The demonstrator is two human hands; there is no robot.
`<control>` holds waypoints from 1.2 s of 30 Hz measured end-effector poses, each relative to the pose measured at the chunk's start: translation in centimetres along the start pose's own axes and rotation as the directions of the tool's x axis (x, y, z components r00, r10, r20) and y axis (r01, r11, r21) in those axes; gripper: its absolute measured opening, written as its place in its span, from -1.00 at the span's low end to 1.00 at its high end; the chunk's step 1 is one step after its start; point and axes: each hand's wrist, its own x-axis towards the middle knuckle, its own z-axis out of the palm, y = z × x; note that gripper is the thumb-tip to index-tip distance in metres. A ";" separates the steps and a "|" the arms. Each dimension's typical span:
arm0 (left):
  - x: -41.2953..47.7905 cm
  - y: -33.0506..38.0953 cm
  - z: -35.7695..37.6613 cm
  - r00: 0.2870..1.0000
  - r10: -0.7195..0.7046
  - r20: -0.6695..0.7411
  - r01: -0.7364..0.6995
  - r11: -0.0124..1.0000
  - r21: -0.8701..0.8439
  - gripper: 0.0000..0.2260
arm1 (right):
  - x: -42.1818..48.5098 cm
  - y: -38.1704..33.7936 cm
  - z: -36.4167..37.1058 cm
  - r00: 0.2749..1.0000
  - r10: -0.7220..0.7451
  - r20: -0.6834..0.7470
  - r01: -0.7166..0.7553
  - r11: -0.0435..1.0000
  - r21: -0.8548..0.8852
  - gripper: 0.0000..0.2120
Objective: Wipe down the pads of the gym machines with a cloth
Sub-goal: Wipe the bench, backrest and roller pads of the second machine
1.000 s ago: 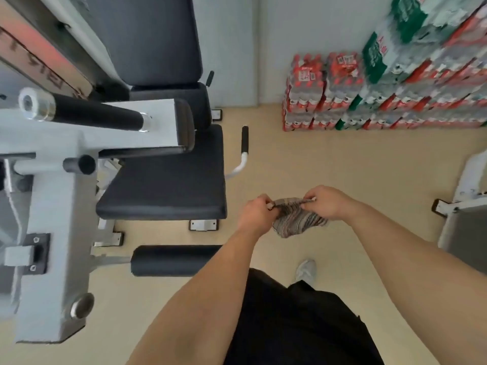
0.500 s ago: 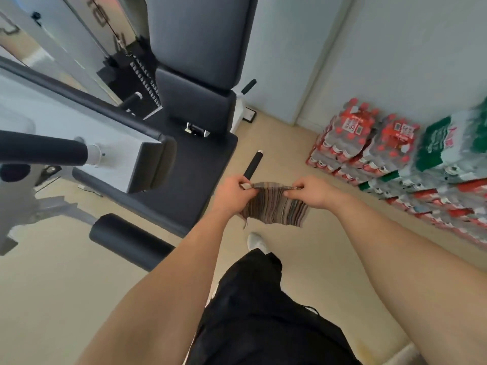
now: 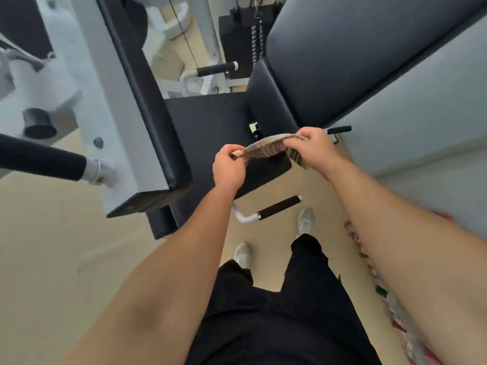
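A striped brown and grey cloth (image 3: 267,148) is stretched flat between my two hands, above the near right corner of the machine's black seat pad (image 3: 210,127). My left hand (image 3: 228,168) pinches its left end. My right hand (image 3: 315,146) grips its right end, where a flap of the cloth hangs down below the fist. The tall black back pad (image 3: 355,51) rises at the upper right, with a smaller lumbar pad (image 3: 268,93) under it. A long black pad (image 3: 147,101) edges the white machine arm on the left.
A black-gripped side handle (image 3: 279,206) juts from the seat toward my feet. A black roller grip (image 3: 39,158) sticks out at the left. The white machine frame (image 3: 87,83) fills the upper left. A grey wall (image 3: 411,114) stands at the right, with blurred drink packs (image 3: 382,285) along the floor.
My view has swung left and down over the machine. Both hands, still holding the cloth spread between them, have moved from beside the seat to above its corner.
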 end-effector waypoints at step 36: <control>21.7 -16.4 7.0 0.953 0.296 -0.071 -0.076 0.458 0.886 -0.49 | 29.0 13.4 23.6 0.832 -0.456 0.317 0.546 0.566 -0.618 -0.34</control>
